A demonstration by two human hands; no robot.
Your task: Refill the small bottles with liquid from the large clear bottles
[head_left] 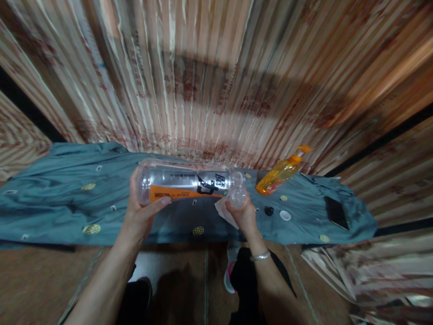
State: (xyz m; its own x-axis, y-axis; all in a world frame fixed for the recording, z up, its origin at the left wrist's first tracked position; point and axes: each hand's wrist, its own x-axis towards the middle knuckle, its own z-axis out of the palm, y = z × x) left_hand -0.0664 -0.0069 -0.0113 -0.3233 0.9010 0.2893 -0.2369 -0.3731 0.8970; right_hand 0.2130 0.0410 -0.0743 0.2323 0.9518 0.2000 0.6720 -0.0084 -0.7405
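A large clear plastic bottle [179, 178] with an orange and silver label lies sideways in the air above the cloth. My left hand [139, 198] is closed around its base end, thumb along the near side. At the neck end, my right hand [244, 210] grips a small clear plastic bottle [238, 195]. The small bottle is close to the large one's mouth; I cannot tell whether they touch. White tissue [224, 213] shows just left of my right hand, partly hidden by it.
A teal patterned cloth [118, 225] covers the narrow table. To the right stand an orange pump bottle [278, 176], a small black cap [269, 211], a white round lid [285, 215] and a dark phone [336, 212]. Striped curtains [203, 90] hang behind.
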